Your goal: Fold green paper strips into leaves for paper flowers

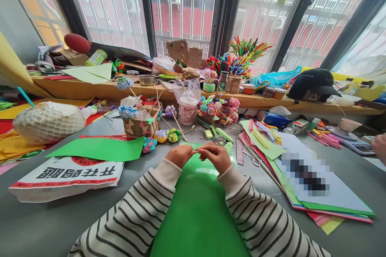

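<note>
My left hand and my right hand meet fingertip to fingertip in front of me. Both are closed in a pinch, and whatever lies between the fingers is too small to name. Beneath them a glossy green sheet stretches toward me over the table edge. Just beyond my hands are crumpled paper flowers, among them a yellow-green one. A pink ruler and a pair of scissors lie beside my right hand.
On the left, green paper covers part of a white printed bag. Stacked coloured paper lies right. Behind stand a flower-filled cardboard box, a pink-patterned cup and pipe cleaners. Another person's hand shows at the right edge.
</note>
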